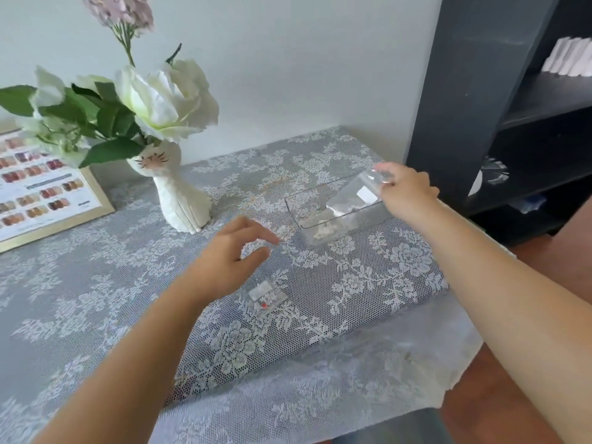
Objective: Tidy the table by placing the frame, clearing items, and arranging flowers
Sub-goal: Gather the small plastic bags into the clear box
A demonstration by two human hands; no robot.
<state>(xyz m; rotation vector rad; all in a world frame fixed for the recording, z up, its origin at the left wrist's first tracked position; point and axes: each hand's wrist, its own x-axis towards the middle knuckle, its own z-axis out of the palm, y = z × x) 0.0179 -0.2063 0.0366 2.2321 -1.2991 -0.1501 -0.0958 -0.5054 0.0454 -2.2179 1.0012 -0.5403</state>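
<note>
A gold frame (96, 200) with a nail-colour chart leans at the far left of the lace-covered table (96, 299). A white cat-shaped vase (179, 200) beside it holds white and pink flowers (163, 97). My right hand (407, 193) pinches a clear plastic packet (355, 190) that slants down into a clear rectangular box (320, 229) holding small pale bits. My left hand (237, 254) hovers open above the cloth, left of the box. A small clear packet with a red dot (267, 298) lies just below that hand.
A dark shelving unit (480, 91) stands against the table's right end, with white folded items (570, 57) on an upper shelf. The wall runs close behind the table. The cloth hangs over the front right edge above a brown floor (499, 408).
</note>
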